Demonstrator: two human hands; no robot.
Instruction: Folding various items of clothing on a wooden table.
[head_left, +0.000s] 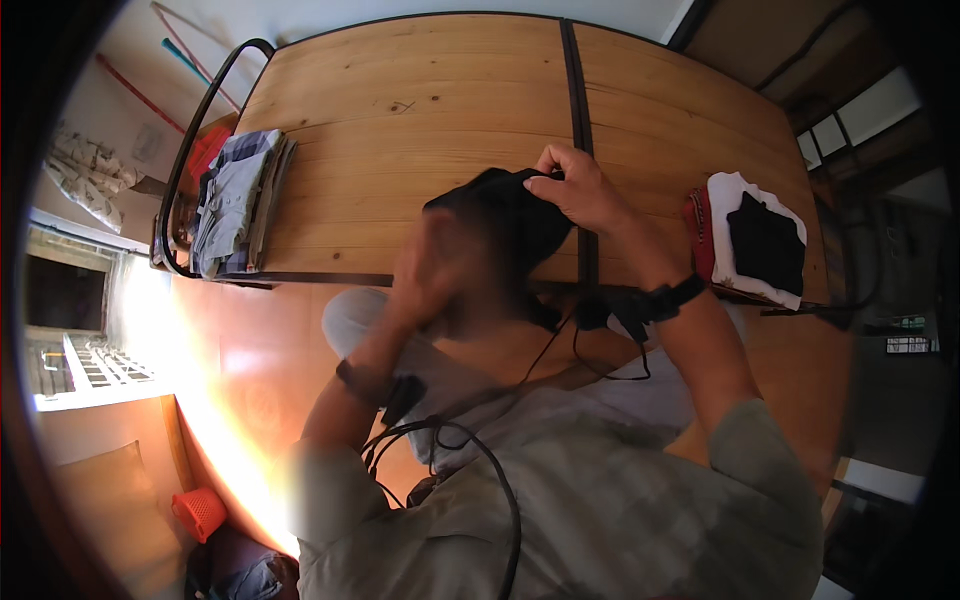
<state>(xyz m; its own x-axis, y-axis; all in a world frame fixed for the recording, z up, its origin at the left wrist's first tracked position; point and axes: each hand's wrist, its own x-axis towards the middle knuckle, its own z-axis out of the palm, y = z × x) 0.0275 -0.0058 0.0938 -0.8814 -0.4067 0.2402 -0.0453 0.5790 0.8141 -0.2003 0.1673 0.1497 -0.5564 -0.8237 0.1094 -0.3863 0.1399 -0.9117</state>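
A black cloth garment (491, 191) is spread over the front part of the wooden table (420, 82), its lower part hanging past the front edge. My right hand (581, 187) pinches its upper right corner between thumb and fingers. At the garment's left side is my left hand (431, 259), blurred, with the fingers bent close to the cloth's left corner. Blur hides how its fingertips meet the fabric. Both wrists wear dark straps, and a black device with a cable (630, 311) hangs near the right one.
A stack of folded shirts (236, 202) lies at the table's left end beside a black metal rail (199, 112). Toward the right end sits a pile of folded white, red and black clothes (761, 232). A dark metal strip (576, 75) divides the tabletop. An orange basket (199, 514) is at lower left.
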